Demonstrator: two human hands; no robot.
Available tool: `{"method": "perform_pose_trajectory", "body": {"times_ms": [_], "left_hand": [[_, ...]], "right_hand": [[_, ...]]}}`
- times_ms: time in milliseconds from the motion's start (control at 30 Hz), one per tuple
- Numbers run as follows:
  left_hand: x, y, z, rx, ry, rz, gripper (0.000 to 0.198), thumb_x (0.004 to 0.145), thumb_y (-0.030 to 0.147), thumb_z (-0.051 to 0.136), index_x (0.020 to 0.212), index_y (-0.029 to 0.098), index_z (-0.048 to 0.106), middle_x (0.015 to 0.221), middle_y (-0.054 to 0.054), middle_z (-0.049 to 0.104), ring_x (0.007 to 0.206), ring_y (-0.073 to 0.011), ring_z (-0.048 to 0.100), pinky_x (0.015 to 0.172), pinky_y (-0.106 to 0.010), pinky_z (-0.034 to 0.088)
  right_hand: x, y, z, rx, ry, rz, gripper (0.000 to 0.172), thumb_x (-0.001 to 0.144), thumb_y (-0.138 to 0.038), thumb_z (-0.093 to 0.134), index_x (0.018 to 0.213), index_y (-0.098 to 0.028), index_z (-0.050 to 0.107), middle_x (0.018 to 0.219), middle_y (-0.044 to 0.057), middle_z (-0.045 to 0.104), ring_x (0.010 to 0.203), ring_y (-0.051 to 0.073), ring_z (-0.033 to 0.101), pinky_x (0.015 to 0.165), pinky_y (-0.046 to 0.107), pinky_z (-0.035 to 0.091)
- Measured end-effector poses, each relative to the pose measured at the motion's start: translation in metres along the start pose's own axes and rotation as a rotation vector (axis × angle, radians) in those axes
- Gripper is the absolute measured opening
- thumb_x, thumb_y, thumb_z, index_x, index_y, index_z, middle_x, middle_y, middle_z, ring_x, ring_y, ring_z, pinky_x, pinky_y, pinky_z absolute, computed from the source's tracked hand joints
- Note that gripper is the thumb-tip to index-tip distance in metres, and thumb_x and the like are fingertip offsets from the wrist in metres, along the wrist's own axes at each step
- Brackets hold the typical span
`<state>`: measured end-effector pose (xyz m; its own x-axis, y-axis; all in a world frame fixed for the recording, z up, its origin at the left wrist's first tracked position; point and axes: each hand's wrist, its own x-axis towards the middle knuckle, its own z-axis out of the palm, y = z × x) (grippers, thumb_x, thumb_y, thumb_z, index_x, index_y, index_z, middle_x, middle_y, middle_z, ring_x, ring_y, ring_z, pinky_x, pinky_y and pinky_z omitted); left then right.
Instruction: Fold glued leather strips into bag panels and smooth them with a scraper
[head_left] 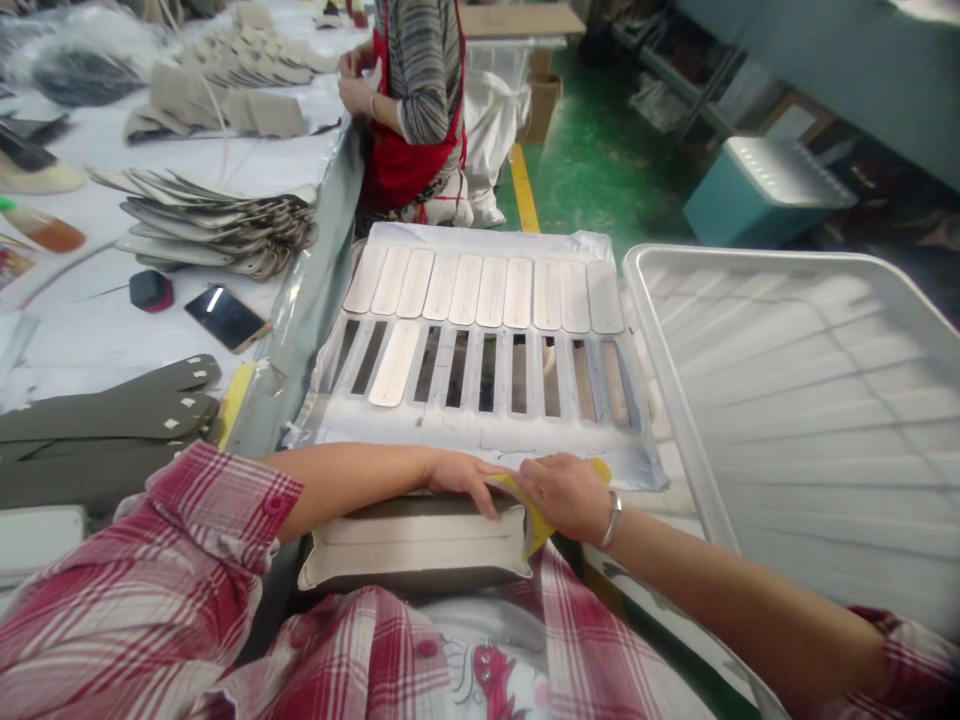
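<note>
A long box-shaped piece [420,545] with an off-white face and dark edges lies across the front, close to my body. My left hand [463,478] grips its upper edge near the right end, fingers along the top and one digit bent over the face. A thin yellow flat piece [538,528] stands at that same end. My right hand [566,495] is closed around it, its fingertips almost meeting my left hand. Just beyond both hands is a white slotted frame [480,432]. A row of pale rounded panels [466,288] lies along its far side, and one pale panel [397,362] rests over the slots.
A large white plastic bin [810,400] stands on the right. The table at left carries stacked pale pieces [217,225], a phone [226,318] and dark green-grey pieces [112,410]. A person in a red apron [405,170] is beyond the frame.
</note>
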<state>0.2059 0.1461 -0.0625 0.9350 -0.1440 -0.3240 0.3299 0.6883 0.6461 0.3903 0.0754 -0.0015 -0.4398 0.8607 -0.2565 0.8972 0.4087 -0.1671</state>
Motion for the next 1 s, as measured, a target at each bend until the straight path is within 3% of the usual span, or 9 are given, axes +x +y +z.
{"method": "perform_pose_trajectory", "body": {"times_ms": [167,333,533,667,733,833,867,1000], "left_hand": [[-0.004,-0.008,-0.004,0.014,-0.003,-0.13,0.048,0.056,0.027,0.078,0.1,0.02,0.062,0.088,0.003,0.064,0.082,-0.0173,0.06,0.08,-0.03,0.047],[-0.005,-0.012,-0.002,0.022,0.005,-0.159,0.042,0.056,0.032,0.078,0.093,0.018,0.064,0.08,0.004,0.064,0.073,-0.0156,0.06,0.075,-0.029,0.048],[-0.009,-0.01,0.003,0.039,0.007,-0.155,0.041,0.059,0.031,0.074,0.097,0.019,0.063,0.079,0.004,0.064,0.078,-0.0183,0.061,0.078,-0.031,0.048],[-0.012,-0.005,0.008,0.083,-0.005,-0.148,0.05,0.057,0.035,0.075,0.103,0.02,0.062,0.09,0.003,0.065,0.087,-0.0199,0.061,0.083,-0.031,0.047],[-0.014,-0.001,0.01,0.131,0.086,-0.184,0.052,0.06,0.05,0.072,0.1,0.018,0.064,0.094,0.0,0.065,0.09,-0.0214,0.06,0.085,-0.032,0.046],[-0.017,0.004,0.011,0.386,0.32,-0.293,0.065,0.072,0.073,0.047,0.087,0.012,0.066,0.092,-0.006,0.065,0.093,-0.0254,0.058,0.088,-0.036,0.045],[-0.017,0.005,0.011,0.494,0.338,-0.294,0.07,0.075,0.075,0.04,0.087,0.012,0.066,0.095,-0.007,0.065,0.097,-0.0262,0.057,0.091,-0.036,0.043],[-0.019,0.004,0.01,0.687,0.099,-0.08,0.072,0.083,0.071,0.028,0.119,0.015,0.055,0.127,-0.004,0.053,0.121,-0.0228,0.044,0.107,-0.03,0.027]], "right_hand": [[0.006,0.0,-0.001,-0.016,-0.013,-0.091,0.037,0.096,-0.032,0.03,0.074,-0.016,0.055,0.066,0.002,0.062,0.059,0.014,0.056,0.056,0.029,0.021],[0.007,-0.003,-0.002,-0.001,-0.055,-0.105,0.036,0.096,-0.031,0.031,0.075,-0.016,0.055,0.066,0.002,0.062,0.058,0.013,0.054,0.055,0.03,0.02],[0.004,-0.006,-0.003,0.042,-0.127,-0.082,0.039,0.097,-0.033,0.027,0.08,-0.015,0.058,0.072,0.005,0.064,0.063,0.014,0.057,0.057,0.031,0.022],[0.001,-0.007,-0.004,0.081,-0.151,-0.067,0.04,0.097,-0.033,0.025,0.083,-0.015,0.058,0.074,0.006,0.065,0.065,0.015,0.057,0.058,0.031,0.023],[0.001,-0.006,-0.004,0.08,-0.165,-0.072,0.041,0.097,-0.034,0.025,0.084,-0.015,0.058,0.074,0.006,0.065,0.064,0.015,0.057,0.057,0.031,0.022],[0.002,-0.002,-0.002,0.063,-0.172,-0.107,0.04,0.097,-0.035,0.025,0.083,-0.016,0.057,0.073,0.006,0.064,0.062,0.015,0.055,0.055,0.031,0.018],[0.002,-0.001,-0.001,0.059,-0.161,-0.122,0.04,0.097,-0.035,0.025,0.082,-0.016,0.057,0.072,0.005,0.064,0.061,0.015,0.055,0.055,0.031,0.017],[0.003,0.003,0.004,0.077,-0.11,-0.179,0.041,0.097,-0.035,0.024,0.079,-0.017,0.056,0.066,0.004,0.062,0.057,0.014,0.053,0.054,0.031,0.016]]}}
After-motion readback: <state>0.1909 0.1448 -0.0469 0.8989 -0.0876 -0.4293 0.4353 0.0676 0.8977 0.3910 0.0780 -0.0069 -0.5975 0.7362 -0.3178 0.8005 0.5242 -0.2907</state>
